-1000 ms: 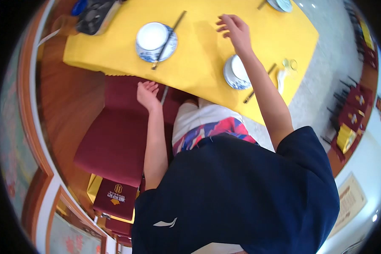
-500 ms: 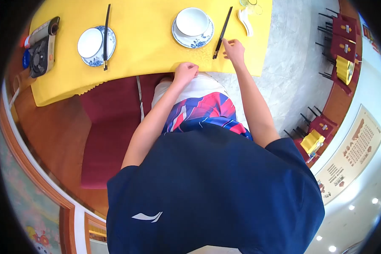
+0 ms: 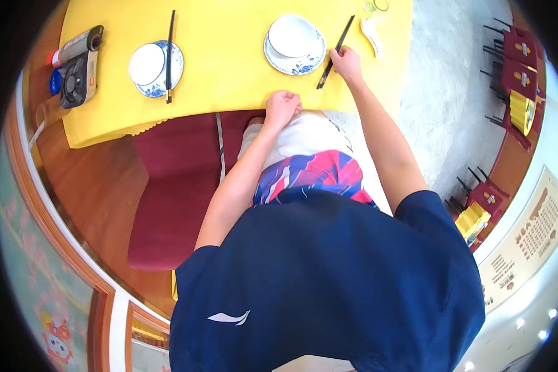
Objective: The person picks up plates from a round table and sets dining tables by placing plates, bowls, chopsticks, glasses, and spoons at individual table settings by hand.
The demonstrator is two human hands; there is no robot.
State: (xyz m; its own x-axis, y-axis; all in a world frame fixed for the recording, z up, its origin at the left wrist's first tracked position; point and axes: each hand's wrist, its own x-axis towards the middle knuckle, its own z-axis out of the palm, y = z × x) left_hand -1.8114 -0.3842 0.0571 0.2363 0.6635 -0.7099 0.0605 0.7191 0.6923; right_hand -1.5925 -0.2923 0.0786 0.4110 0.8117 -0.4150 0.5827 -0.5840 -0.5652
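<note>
My right hand point(image 3: 346, 63) is closed around the middle of a pair of black chopsticks point(image 3: 324, 79), which lie slanted on the yellow tablecloth point(image 3: 229, 80). Left of them, a white bowl point(image 3: 291, 36) sits on a blue-and-white patterned plate point(image 3: 304, 66). Curled into a loose fist, my left hand point(image 3: 283, 106) rests at the table's near edge, with nothing visible in it. A white spoon point(image 3: 371, 37) lies to the right of the chopsticks.
A second bowl point(image 3: 146, 64) and plate point(image 3: 175, 74) have chopsticks point(image 3: 170, 56) across them. A portable gas stove point(image 3: 79, 77) stands on the far left. A glass point(image 3: 380, 5) is at the back right. Maroon chairs point(image 3: 167, 211) stand by the table.
My right hand has moved up and onto the chopsticks, its fingers closing around them. My left hand stays at the table edge. The whole view has shifted slightly.
</note>
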